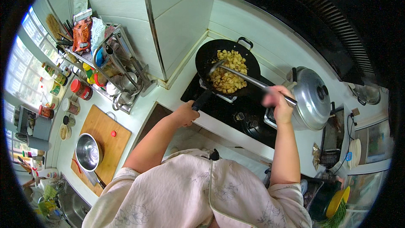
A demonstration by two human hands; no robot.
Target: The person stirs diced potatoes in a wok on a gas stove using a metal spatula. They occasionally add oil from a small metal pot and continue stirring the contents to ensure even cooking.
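Note:
A black wok (204, 52) sits over the left burner of the gas stove, with diced, browned pieces of food (232, 60), possibly potato, spread across its middle and right side. My left hand (185, 114) grips the wok's black handle (202, 100). In my right hand (278, 103) is the metal shaft of a long-handled spatula (243, 76); its head rests among the pieces inside the wok. A blurred patch covers part of the right hand's fingers.
Right of the wok stands a lidded aluminium pot (310, 98). On the left counter, a wooden cutting board (110, 123) bears a steel bowl (88, 152), a knife (93, 177) and a red chilli (76, 165). Jars and a metal rack (118, 60) line the wall. The range hood (284, 9) overhangs the stove.

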